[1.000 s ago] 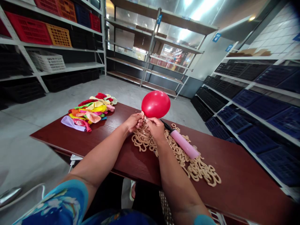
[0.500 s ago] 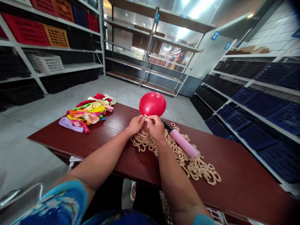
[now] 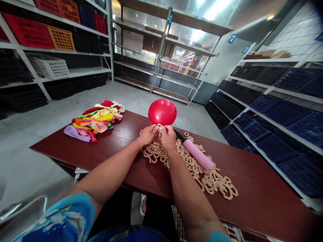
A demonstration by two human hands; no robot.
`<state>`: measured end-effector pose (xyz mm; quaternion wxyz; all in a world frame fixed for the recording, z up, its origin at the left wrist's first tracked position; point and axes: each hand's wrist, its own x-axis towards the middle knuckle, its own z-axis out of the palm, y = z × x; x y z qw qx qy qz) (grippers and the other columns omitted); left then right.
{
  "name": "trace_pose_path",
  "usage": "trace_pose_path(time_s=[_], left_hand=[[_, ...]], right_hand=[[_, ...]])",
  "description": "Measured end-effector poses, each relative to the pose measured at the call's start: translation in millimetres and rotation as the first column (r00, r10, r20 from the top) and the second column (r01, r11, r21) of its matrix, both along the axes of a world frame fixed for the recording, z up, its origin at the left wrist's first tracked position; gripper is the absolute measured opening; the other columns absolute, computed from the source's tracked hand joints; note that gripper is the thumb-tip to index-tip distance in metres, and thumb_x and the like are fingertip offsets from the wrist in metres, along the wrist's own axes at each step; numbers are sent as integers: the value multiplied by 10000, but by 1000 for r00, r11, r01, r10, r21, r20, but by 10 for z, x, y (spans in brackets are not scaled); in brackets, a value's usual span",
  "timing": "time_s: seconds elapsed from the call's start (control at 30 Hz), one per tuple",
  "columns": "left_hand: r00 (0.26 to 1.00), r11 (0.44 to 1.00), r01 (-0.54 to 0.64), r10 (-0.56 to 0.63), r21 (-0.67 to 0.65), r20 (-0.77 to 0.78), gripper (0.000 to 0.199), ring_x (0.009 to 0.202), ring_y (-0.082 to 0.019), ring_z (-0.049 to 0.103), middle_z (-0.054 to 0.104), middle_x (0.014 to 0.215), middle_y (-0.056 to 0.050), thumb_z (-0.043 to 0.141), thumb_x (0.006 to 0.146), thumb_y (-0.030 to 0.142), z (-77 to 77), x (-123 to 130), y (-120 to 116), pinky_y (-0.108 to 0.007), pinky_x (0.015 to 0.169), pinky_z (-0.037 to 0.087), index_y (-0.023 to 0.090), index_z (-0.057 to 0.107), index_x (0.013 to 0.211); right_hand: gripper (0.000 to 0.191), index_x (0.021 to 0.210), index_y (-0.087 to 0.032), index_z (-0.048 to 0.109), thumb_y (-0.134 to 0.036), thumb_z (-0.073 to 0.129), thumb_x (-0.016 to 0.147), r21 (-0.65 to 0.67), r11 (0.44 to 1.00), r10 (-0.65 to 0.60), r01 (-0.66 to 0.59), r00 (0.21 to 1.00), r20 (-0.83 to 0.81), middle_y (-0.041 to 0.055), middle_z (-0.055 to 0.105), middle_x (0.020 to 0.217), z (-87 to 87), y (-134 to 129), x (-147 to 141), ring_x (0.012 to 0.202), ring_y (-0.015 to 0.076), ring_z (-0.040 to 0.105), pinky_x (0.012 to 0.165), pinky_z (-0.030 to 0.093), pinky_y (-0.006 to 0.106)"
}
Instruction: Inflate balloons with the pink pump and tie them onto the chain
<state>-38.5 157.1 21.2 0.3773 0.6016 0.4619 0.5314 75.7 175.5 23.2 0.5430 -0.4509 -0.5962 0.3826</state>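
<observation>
An inflated red balloon stands just beyond my hands, over the table's far edge. My left hand is closed in a pinch at the balloon's base. Beside it, my right hand pinches there too, fingertips nearly touching the left ones. Between the fingers a small pale piece shows, too small to make out fully. Tan curly cords lie in a long heap under and to the right of my hands. On this heap rests a pink cylindrical pump with a black end.
Uninflated balloons in many colours are piled at the left end of the dark red table. Shelving with red and orange crates stands left, bare-looking metal racks behind, and shelves of blue and black crates right.
The red balloon has shifted slightly left. Both hands stay pinched at its base, with their fingers moved a little.
</observation>
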Motion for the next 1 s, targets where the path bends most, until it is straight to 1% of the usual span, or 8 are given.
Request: trace_pose_path(time_s=[0.23,0.33,0.43,0.5,0.63,0.77,0.87,1.0], left_hand=[[967,993,1,28,114,-251,279,604,-123,492,555,643,-3,405,883,376,37,-42,-2,-221,582,353,171,550,761],[934,989,-80,117,122,-338,275,653,-146,526,583,685,-23,382,892,350,53,-58,11,-239,623,363,179,571,789],[929,985,-153,171,79,-328,277,694,-165,549,610,729,-44,375,892,336,41,-62,35,-254,644,378,181,595,824],[943,986,-164,168,40,-287,299,688,-167,548,611,717,-47,370,892,347,20,-62,53,-255,629,386,177,607,829],[956,985,-174,173,15,-236,337,642,-152,524,584,657,-32,366,889,386,-17,-62,75,-243,580,381,169,608,800],[947,988,-144,153,52,-283,354,642,-137,510,586,682,-21,351,890,405,-20,-65,53,-235,580,370,168,591,782],[929,988,-131,151,80,-337,347,677,-140,530,612,729,-29,332,899,384,-8,-70,29,-243,621,375,166,585,803],[910,988,-122,150,95,-386,344,698,-149,549,625,754,-41,312,908,367,18,-80,16,-256,651,375,167,582,832]], right_hand=[[247,807,-202,495,-447,494,779,-58,998,-23,21,999,-30,-26,564,632,-11,-11,-23,497,104,492,493,420,231],[229,797,-207,508,-433,471,812,161,987,-41,19,991,131,1,574,700,44,-59,3,619,134,522,616,447,271],[189,772,-207,526,-369,454,838,417,906,-88,-74,930,356,36,573,796,118,-111,34,789,164,520,773,421,306],[185,775,-206,535,-336,431,855,465,873,-86,-147,892,443,44,571,817,149,-125,53,822,169,516,803,403,312],[210,818,-208,553,-347,404,870,370,917,-11,-149,918,397,30,592,802,113,-92,77,761,156,540,756,427,302],[216,881,-213,526,-414,510,805,155,978,121,-143,983,141,-13,594,740,32,-41,68,590,123,548,596,463,268],[254,884,-216,523,-425,577,751,70,978,196,-196,981,3,-22,598,745,39,-44,50,553,110,541,519,456,243],[228,833,-206,556,-406,597,731,16,975,221,-221,975,-11,-21,598,692,95,-79,38,523,107,530,467,429,229]])
